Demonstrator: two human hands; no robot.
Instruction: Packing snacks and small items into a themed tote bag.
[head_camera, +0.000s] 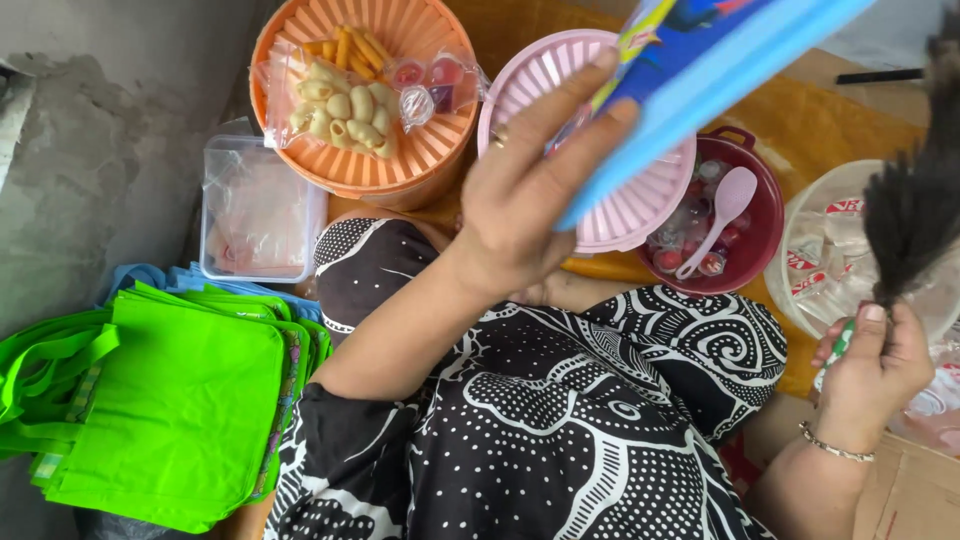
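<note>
Left hand (525, 190) — fingers extended and closed against the underside of a flat blue item (700, 70), gripping it raised and tilted above the pink ribbed lid (560, 90). Right hand (875, 365) — closed around the green-and-white handle of a dark feather duster (915, 200), held upright near the clear plastic tub (815, 260). Green bags (170, 410) lie stacked beside the left arm

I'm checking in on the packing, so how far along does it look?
Done: a stack of green bags lies flat at the left. In hand: the left hand holds a blue flat item over the pink lid; the right hand grips a black duster. Left: snack packets on the orange lid and jellies in the maroon bowl.
</note>
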